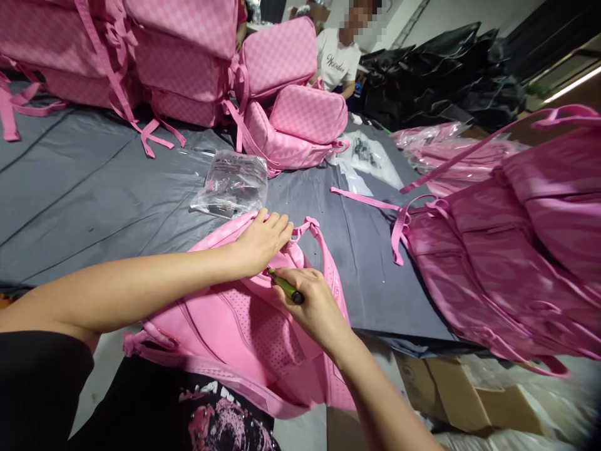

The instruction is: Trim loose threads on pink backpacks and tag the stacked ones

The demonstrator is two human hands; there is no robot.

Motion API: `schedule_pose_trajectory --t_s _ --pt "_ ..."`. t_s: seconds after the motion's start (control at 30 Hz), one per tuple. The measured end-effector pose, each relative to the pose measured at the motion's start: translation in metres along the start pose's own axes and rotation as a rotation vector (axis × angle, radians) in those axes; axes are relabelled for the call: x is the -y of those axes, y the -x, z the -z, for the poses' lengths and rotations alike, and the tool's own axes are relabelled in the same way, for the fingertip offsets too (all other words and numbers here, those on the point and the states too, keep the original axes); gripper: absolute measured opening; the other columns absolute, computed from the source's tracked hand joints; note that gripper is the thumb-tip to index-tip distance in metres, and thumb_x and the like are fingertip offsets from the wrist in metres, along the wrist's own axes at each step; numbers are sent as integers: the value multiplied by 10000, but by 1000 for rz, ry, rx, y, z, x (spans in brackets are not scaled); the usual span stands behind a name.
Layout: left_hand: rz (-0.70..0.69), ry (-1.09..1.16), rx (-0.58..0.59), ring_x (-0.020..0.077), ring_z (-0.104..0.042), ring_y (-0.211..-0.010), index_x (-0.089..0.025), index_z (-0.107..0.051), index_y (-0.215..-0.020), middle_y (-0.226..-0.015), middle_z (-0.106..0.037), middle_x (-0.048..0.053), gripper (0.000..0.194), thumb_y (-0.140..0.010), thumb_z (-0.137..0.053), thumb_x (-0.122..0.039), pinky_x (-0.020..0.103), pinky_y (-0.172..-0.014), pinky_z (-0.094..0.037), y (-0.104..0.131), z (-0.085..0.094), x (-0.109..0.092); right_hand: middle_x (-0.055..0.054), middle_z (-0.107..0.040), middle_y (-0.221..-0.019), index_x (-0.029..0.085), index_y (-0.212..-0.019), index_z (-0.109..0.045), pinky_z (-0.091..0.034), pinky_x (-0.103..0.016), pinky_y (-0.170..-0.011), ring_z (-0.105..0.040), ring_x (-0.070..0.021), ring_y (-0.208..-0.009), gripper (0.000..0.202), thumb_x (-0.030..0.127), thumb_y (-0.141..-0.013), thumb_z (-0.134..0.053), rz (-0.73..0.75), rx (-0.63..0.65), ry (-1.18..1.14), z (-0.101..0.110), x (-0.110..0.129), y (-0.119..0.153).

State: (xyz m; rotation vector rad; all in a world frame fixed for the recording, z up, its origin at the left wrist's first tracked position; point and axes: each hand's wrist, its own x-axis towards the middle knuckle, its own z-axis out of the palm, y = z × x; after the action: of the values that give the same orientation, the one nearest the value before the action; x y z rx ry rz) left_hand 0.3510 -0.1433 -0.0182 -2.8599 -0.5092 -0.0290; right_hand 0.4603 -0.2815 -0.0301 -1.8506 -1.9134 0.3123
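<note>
A pink backpack (pixel 225 313) lies tilted over the table's near edge and my lap, its perforated back padding and straps toward me. My left hand (pixel 266 241) grips its upper edge, fingers bent over the fabric. Just below, my right hand (pixel 307 304) is closed around a slim green-handled tool with a black end (pixel 288 288). The tool's front end meets the bag near the upper seam, beside my left hand; its exact tip is hidden, so I cannot tell its kind. A strap loop (pixel 312 225) stands up right of my left hand.
Beyond the bag, a clear plastic bag (pixel 232 185) lies on the grey-covered table (pixel 117 181). Pink checkered bags (pixel 183 62) are stacked along the far side. More pink backpacks (pixel 526 238) stand at right. Cardboard (pixel 451 388) lies below. A person (pixel 335 59) is behind the table.
</note>
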Motion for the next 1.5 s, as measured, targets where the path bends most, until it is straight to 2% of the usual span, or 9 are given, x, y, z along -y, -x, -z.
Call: schedule_pose_trajectory --t_s 0.57,0.7,0.8,0.9,1.03,1.13,1.23,1.33,1.5 --pt "14 -36 0 320 -426 -1288 -54 -345 -1486 -1529 -377 195 727 -859 -607 -314 464 -1101 -302 1 1 -3 -38 -771 -896 213 -957 -704 -501 -373 -808 -707 -195 -770 159 182 -847 -594 33 -53 -68 -1 -1 -1" --pt "-20 -24 55 321 -405 -1333 -75 -301 -1512 -1570 -307 191 765 -857 -621 -309 466 -1117 -306 3 9 6 -35 -772 -883 213 -963 -711 -519 -379 -795 -707 -196 -752 150 196 -850 -614 47 -72 -102 -3 -2 5" --pt "34 27 145 384 -295 -1413 -193 -210 -1554 -1624 -146 190 974 -762 -743 -390 544 -1090 -341 13 21 19 -49 -772 -965 230 -1028 -705 -516 -406 -858 -715 -207 -847 175 235 -868 -633 93 -209 -155 -13 -1 7" --pt "154 75 219 445 -251 -1418 -272 -76 -1570 -1635 -7 207 1165 -680 -816 -404 564 -962 -464 28 32 28 -56 -766 -1034 244 -1093 -689 -508 -403 -882 -714 -205 -933 223 223 -876 -643 153 -352 -262 -32 6 4" --pt "230 17 265 443 -357 -1336 -292 8 -1568 -1629 56 219 1198 -690 -808 -307 498 -841 -543 38 38 28 -69 -756 -1085 247 -1136 -679 -481 -410 -897 -712 -203 -952 248 230 -891 -638 193 -428 -307 -53 17 -1" --pt "237 -34 267 421 -446 -1252 -301 21 -1565 -1624 1 230 1140 -733 -755 -246 451 -793 -556 35 32 27 -79 -746 -1117 236 -1158 -668 -479 -406 -877 -711 -200 -917 257 239 -910 -601 159 -441 -297 -60 16 -1" --pt "193 -39 274 397 -482 -1229 -265 11 -1566 -1604 -83 246 1040 -783 -673 -219 439 -881 -519 29 26 31 -77 -747 -1112 222 -1153 -668 -478 -389 -846 -710 -197 -883 251 258 -917 -593 142 -463 -300 -64 11 -1" --pt "136 2 300 382 -494 -1232 -267 27 -1562 -1593 -125 231 1075 -751 -677 -220 437 -964 -468 26 24 42 -74 -750 -1104 216 -1156 -669 -473 -378 -845 -710 -194 -886 253 257 -915 -605 158 -475 -324 -65 6 -1" --pt "118 188 410 378 -405 -1359 -304 77 -1554 -1629 -20 189 1155 -717 -712 -193 407 -1034 -428 23 31 59 -63 -754 -1091 222 -1144 -677 -483 -375 -830 -714 -204 -915 250 230 -901 -618 161 -505 -360 -62 3 1"
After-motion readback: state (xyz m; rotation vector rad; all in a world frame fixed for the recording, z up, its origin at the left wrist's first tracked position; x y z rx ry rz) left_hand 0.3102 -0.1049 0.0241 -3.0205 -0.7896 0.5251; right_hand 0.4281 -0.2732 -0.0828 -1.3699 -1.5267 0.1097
